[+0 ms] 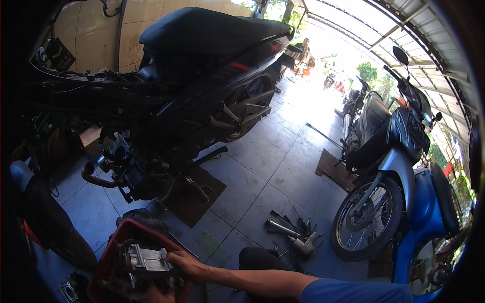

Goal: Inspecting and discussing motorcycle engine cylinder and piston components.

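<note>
A boxy, ribbed silver engine part point(145, 258) is over the red plastic bin point(132, 225) at the lower left. My right hand point(186, 265) grips its right side, thumb on top and fingers mostly hidden. In shadow below the part, my left hand point(157, 293) shows only dimly near the lower edge; its fingers cannot be made out. Dark, greasy parts fill the bin around the silver part. Left of the bin, a small metal engine piece point(68, 292) lies on the floor.
A partly stripped black motorcycle point(202, 65) with an exposed engine point(126, 161) stands ahead, cardboard point(197, 197) beneath it. Hand tools point(290, 222) and a grey power tool point(305, 245) lie on the tiles. At right are a silver-black motorcycle point(389, 151) and a blue one point(422, 217).
</note>
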A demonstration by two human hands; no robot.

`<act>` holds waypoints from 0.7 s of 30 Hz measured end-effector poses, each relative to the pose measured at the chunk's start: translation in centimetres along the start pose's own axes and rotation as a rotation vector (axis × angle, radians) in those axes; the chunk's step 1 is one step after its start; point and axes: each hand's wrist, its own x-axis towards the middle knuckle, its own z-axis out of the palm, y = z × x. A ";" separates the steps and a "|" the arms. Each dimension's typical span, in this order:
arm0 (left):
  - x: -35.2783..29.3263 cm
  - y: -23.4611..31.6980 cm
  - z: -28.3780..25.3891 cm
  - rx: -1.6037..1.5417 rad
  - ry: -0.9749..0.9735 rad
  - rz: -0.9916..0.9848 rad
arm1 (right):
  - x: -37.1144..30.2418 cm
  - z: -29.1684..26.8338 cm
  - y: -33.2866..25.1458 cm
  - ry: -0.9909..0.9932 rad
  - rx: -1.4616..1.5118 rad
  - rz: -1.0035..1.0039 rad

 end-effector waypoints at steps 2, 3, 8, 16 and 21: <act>-0.1 -0.5 0.5 0.011 0.004 -0.004 | -0.1 0.3 0.1 0.010 -0.060 -0.012; -0.1 -0.8 0.9 0.019 0.009 -0.006 | -0.2 0.2 0.1 0.005 -0.058 -0.008; 0.4 0.0 -1.5 -0.730 -0.236 -0.266 | 0.2 0.0 0.8 0.044 -0.090 -0.036; 0.0 -1.0 0.5 -0.298 -0.126 -0.112 | 0.6 -0.3 1.9 0.086 0.185 -0.029; 0.1 1.7 -2.5 -0.557 -0.239 -0.169 | -0.4 0.5 0.1 0.076 0.306 0.016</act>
